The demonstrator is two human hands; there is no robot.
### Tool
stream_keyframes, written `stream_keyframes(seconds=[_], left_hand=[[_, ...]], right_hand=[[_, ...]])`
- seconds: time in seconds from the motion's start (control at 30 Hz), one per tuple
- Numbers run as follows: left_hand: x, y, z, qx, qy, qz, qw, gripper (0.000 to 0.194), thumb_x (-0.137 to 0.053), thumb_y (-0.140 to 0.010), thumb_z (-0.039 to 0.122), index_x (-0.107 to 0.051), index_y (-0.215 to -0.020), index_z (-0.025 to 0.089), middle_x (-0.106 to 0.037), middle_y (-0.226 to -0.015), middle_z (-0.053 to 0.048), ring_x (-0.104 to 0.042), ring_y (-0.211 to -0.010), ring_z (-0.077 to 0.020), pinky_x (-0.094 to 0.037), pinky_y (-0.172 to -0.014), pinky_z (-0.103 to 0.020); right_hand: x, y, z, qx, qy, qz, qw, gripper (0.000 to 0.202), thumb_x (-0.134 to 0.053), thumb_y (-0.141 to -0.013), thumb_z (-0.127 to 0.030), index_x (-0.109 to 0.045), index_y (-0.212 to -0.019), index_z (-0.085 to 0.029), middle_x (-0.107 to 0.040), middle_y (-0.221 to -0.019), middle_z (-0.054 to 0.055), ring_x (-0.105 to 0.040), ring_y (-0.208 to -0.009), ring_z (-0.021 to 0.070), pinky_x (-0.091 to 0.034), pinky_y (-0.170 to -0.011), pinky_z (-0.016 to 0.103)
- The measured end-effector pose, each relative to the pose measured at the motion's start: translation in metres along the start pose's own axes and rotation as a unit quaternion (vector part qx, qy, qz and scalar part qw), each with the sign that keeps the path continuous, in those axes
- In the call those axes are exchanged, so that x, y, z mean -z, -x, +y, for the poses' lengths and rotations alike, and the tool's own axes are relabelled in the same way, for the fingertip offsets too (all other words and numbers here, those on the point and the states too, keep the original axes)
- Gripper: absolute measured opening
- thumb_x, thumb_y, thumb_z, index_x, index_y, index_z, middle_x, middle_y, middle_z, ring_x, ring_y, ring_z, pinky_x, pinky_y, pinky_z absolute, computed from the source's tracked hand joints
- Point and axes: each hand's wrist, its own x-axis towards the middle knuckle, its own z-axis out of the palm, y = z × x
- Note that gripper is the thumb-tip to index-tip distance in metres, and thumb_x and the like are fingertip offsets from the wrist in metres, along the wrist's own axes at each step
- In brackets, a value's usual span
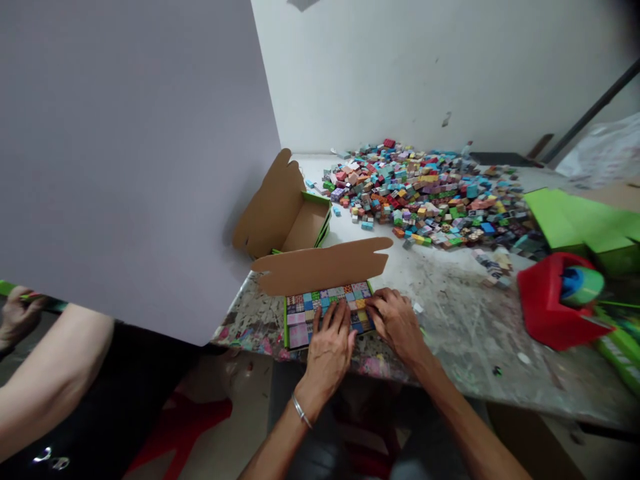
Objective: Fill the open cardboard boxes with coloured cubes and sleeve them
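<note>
In front of me, near the table's front edge, lies a shallow cardboard box (286, 323) with green sides, packed with rows of small patterned blocks (299, 335). Its brown lid flap (325, 267) stands up along the far side. My left hand (330, 343) rests flat on the blocks, fingers stretched out and slightly apart. At the box's right end is my right hand (400, 323), its fingers bent and pressed together against the blocks there. Whatever those fingertips pinch is hidden from me.
A big pile of loose colourful blocks (425, 193) covers the back of the table. Another open box (310, 223) stands behind mine. A red container (545, 307) and green boxes (565, 220) are at right. A large grey panel (125, 167) screens the left, where another person's arm (60, 367) shows.
</note>
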Motion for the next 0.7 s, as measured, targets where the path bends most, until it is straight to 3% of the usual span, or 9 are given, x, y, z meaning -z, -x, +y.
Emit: stream_keyframes(seconds=[0.23,0.4,0.47,0.53,0.63,0.7], left_hand=[[0.002,-0.001,0.000,-0.007,-0.003,0.020,1.000,0.041,-0.040,-0.094,0.025,-0.046,-0.133,0.014,-0.048,-0.141,-0.009,-0.043,-0.130,-0.0256,-0.034,-0.109,-0.048],[0.000,-0.002,-0.001,-0.006,0.002,0.020,1.000,0.041,-0.039,-0.095,0.027,-0.045,-0.134,0.014,-0.048,-0.141,-0.009,-0.044,-0.129,-0.0245,-0.033,-0.110,-0.048],[-0.001,-0.001,-0.001,-0.003,0.005,0.019,1.000,0.041,-0.038,-0.095,0.028,-0.046,-0.134,0.014,-0.048,-0.141,-0.009,-0.044,-0.129,-0.0245,-0.032,-0.110,-0.048],[-0.003,-0.001,-0.001,-0.002,0.007,0.021,1.000,0.041,-0.038,-0.095,0.028,-0.047,-0.133,0.014,-0.047,-0.141,-0.008,-0.044,-0.129,-0.0248,-0.032,-0.110,-0.048],[-0.003,-0.001,0.000,0.000,0.006,0.023,1.000,0.041,-0.038,-0.095,0.027,-0.047,-0.133,0.015,-0.047,-0.142,-0.007,-0.043,-0.130,-0.0248,-0.033,-0.110,-0.048],[-0.002,-0.001,0.000,-0.001,0.003,0.019,1.000,0.042,-0.038,-0.095,0.027,-0.045,-0.134,0.014,-0.046,-0.142,-0.007,-0.042,-0.130,-0.0244,-0.032,-0.110,-0.047]], right_hand=[[0.001,0.002,-0.007,-0.015,-0.026,0.003,1.000,0.020,-0.048,-0.088,-0.015,-0.065,-0.095,-0.021,-0.060,-0.099,0.008,-0.052,-0.094,0.0224,-0.041,-0.082,0.035],[0.016,0.027,0.046,-0.089,-0.101,0.071,0.988,0.025,-0.045,-0.089,-0.020,-0.062,-0.107,-0.018,-0.058,-0.104,0.010,-0.055,-0.098,0.0214,-0.046,-0.086,0.035],[0.021,0.040,0.071,-0.105,-0.078,0.054,0.990,0.030,-0.045,-0.088,-0.022,-0.060,-0.113,-0.017,-0.058,-0.105,0.011,-0.055,-0.098,0.0233,-0.047,-0.087,0.038],[0.023,0.047,0.085,-0.073,-0.072,0.000,0.995,0.037,-0.047,-0.086,-0.023,-0.056,-0.122,-0.018,-0.057,-0.111,0.012,-0.055,-0.103,0.0244,-0.047,-0.090,0.040],[0.017,0.051,0.082,-0.020,-0.094,-0.054,0.994,0.043,-0.050,-0.083,-0.022,-0.051,-0.126,-0.018,-0.056,-0.119,0.012,-0.054,-0.109,0.0244,-0.046,-0.093,0.040],[0.011,0.051,0.075,-0.011,-0.102,-0.057,0.993,0.041,-0.050,-0.082,-0.020,-0.053,-0.123,-0.017,-0.057,-0.116,0.013,-0.055,-0.108,0.0246,-0.046,-0.094,0.041]])
